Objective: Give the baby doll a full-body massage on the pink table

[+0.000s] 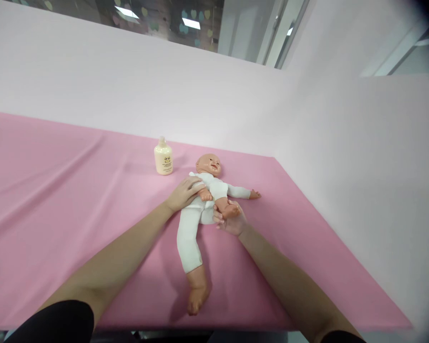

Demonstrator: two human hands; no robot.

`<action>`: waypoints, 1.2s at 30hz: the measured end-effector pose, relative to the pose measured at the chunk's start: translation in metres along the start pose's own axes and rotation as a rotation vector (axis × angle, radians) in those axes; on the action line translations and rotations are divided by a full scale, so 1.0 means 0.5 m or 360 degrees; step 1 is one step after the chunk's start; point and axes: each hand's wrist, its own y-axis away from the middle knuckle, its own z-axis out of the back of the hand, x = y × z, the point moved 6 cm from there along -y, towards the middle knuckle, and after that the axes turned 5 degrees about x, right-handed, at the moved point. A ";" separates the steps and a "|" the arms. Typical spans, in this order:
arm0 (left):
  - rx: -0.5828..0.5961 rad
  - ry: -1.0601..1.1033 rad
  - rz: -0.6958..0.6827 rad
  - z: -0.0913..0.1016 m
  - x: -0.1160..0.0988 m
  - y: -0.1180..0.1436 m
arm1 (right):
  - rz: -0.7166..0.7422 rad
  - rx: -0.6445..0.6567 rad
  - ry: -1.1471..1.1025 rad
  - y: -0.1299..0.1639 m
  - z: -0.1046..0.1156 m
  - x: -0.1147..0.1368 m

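A baby doll (pixel 190 236) in white clothing lies on its back, its head pointing away from me. Across its chest and its bent arm curls my left hand (pixel 186 191); the doll's small hand shows just past my fingers. My right hand (pixel 232 221) grips the doll's other leg from beneath near the ankle, holding it bent up over the belly. My right fingers are partly covered by the doll's foot. The doll's nearer leg lies stretched toward me, and its other arm reaches out to the right.
A pale yellow lotion bottle (pixel 163 159) stands upright to the left of the doll's head. Pink cloth (pixel 75 190) with some creases covers the table. A white wall (pixel 128 90) rises behind it, another (pixel 361 166) on the right. Windows (pixel 243 28) are above.
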 end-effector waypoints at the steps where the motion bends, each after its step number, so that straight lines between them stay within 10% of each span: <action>1: -0.0008 -0.0002 -0.0017 0.001 -0.002 0.000 | 0.0001 0.0017 -0.0001 0.000 0.000 0.000; 36: 0.0001 -0.0057 0.0005 -0.001 0.000 0.003 | -0.0044 -0.0045 0.0077 0.001 0.005 -0.003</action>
